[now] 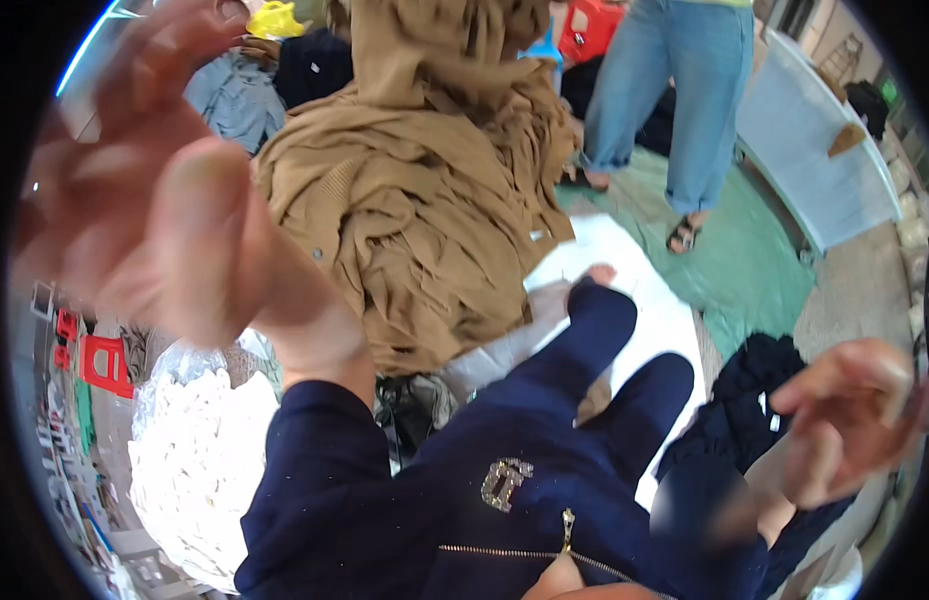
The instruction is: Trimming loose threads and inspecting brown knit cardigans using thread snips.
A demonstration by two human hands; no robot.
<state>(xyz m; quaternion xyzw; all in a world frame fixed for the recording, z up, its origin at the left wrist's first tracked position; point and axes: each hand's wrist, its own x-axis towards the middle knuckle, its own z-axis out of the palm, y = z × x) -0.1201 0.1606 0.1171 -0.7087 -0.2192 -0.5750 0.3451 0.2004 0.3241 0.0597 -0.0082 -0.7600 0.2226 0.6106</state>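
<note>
Left hand [150, 205], all blur, loosely spread near brown clothes [415, 210]; right hand [853, 415] half-open beside dark clothes [740, 395]!

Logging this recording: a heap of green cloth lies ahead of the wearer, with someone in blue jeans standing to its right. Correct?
No: the head view shows the heap of cloth is brown. The person in blue jeans does stand to its right.

Brown garments [415, 220] are matt cloth, the zip [568, 535] shiny metal.
</note>
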